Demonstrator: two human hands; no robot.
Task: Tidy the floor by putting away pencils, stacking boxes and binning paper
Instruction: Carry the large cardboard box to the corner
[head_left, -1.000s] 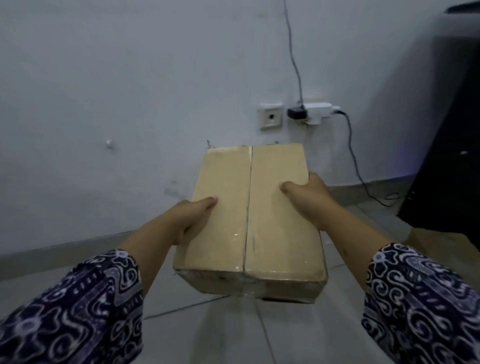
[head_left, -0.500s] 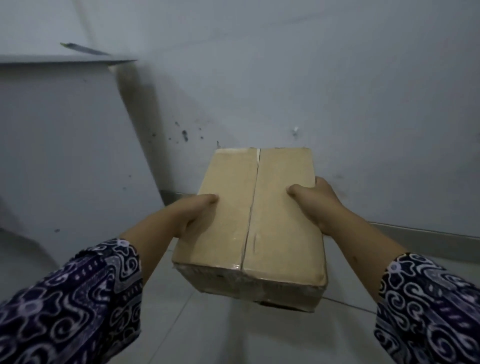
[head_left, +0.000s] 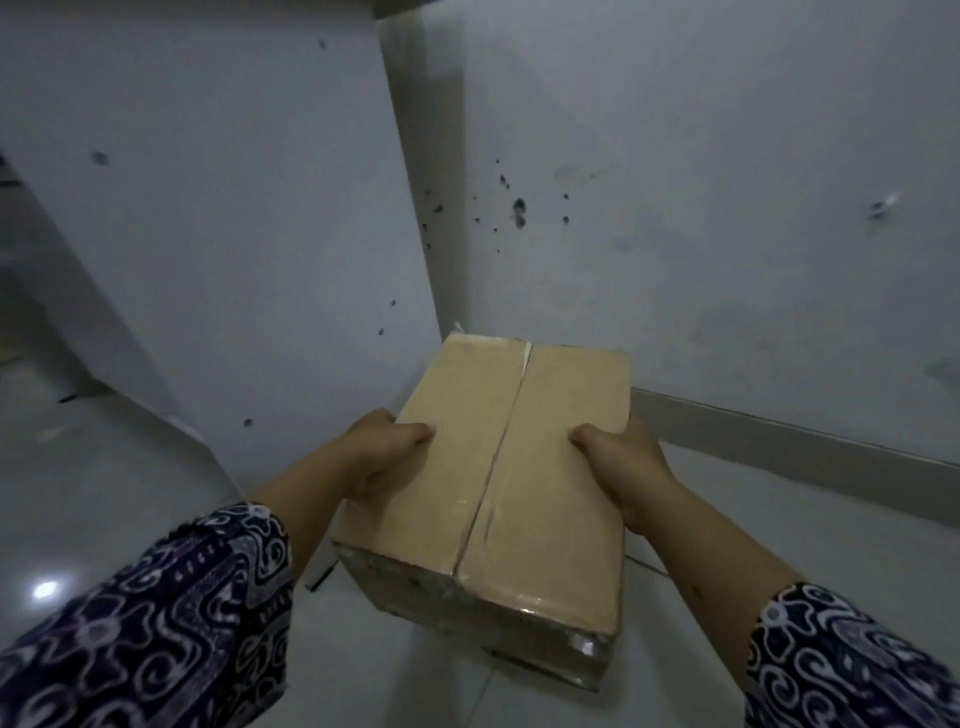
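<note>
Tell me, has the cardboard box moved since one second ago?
Yes. The cardboard box, carried by left hand and right hand, went left along the wall: the socket beside it has left the view.

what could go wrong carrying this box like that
Both hands, left and right, clamp the cardboard box by its sides with thumbs on top, and nothing shows support underneath, so it may slip. The glossy floor could be slick. The box hides the ground directly ahead.
</note>
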